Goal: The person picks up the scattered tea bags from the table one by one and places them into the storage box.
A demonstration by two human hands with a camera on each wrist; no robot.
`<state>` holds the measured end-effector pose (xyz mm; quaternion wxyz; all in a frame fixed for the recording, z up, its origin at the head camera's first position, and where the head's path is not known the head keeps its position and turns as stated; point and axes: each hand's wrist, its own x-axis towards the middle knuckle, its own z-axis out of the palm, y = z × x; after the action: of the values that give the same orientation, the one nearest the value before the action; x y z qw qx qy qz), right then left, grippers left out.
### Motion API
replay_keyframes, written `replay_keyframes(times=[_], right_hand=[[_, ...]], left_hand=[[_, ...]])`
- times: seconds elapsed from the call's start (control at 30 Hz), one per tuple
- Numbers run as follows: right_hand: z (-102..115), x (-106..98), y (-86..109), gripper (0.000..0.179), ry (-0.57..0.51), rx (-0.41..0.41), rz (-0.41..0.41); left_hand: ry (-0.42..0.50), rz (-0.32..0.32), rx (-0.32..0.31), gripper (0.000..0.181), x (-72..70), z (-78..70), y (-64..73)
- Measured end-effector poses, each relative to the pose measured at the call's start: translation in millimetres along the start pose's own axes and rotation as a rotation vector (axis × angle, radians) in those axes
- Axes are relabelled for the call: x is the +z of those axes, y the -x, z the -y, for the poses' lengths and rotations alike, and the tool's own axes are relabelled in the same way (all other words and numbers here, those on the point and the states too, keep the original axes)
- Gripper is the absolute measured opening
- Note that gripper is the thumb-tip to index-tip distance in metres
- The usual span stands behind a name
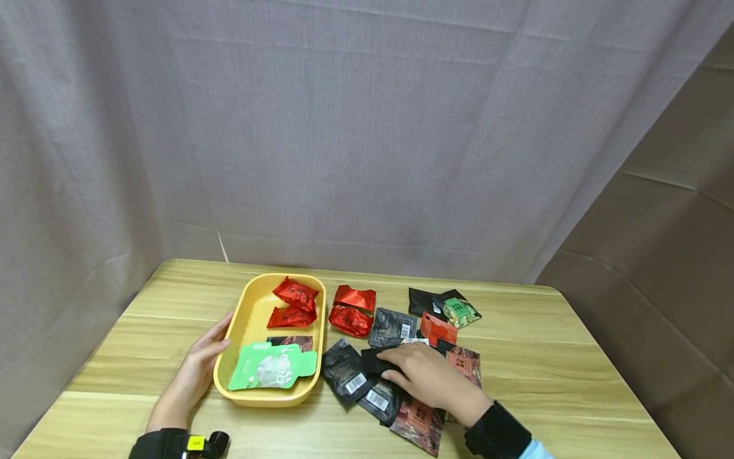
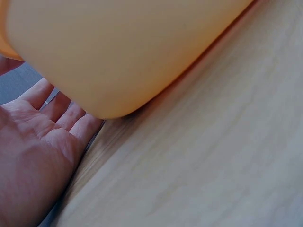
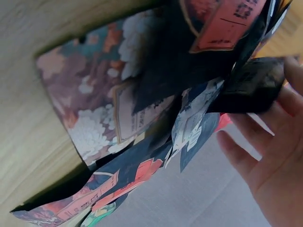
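My left hand [image 1: 197, 366] rests against the left side of a yellow tray [image 1: 220, 376], its fingers nearly straight along the outer wall. In the left wrist view the palm faces the tray's corner. Red foil-wrapped packets [image 1: 295, 293], a flattened green carton [image 1: 249, 368] and a dark patterned sachet [image 1: 306, 342] lie inside the tray. Over the pile to its right, my right hand [image 1: 432, 376] pinches a black sachet [image 3: 253, 85] between thumb and fingers. Beneath and around that hand lie black sachets with barcode labels [image 1: 344, 373] and a floral sachet [image 1: 418, 424].
Two red foil packets [image 1: 352, 319] lie just right of the tray. Farther back are a grey-black sachet [image 1: 392, 326], an orange-labelled sachet [image 1: 438, 328] and a green-labelled one [image 1: 460, 312]. A grey curtain [image 1: 355, 140] hangs behind the wooden table [image 1: 568, 382].
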<state>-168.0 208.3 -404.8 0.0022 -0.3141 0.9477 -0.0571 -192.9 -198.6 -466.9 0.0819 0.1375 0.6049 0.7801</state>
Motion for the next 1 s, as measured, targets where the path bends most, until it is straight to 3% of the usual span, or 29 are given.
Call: replay_keyframes(times=[0.17, 0.33, 0.47, 0.63, 1.0], right_hand=[[0.5, -5.1, -0.6, 0.032, 0.024, -0.031, -0.082], [0.9, -11.5, -5.2, 0.037, 0.042, -0.059, -0.171], [5.5, -19.5, -11.4, 0.039, 0.011, -0.051, -0.19], [18.9, -31.0, -20.6, 0.038, -0.023, -0.012, -0.205], [57.0, -40.6, -47.9, 0.036, -0.083, -0.099, -0.327]], left_hand=[[-0.013, -0.004, -0.016, 0.059, 1.8, 1.7, 0.7], [-0.019, -0.01, -0.016, 0.059, 1.5, 1.3, 0.2], [-0.013, -0.001, -0.009, 0.06, 0.7, -0.3, -0.6], [-0.007, 0.002, -0.015, 0.059, -0.3, -1.5, -1.4], [-0.002, -0.005, -0.014, 0.059, -1.7, -0.6, -1.1]])
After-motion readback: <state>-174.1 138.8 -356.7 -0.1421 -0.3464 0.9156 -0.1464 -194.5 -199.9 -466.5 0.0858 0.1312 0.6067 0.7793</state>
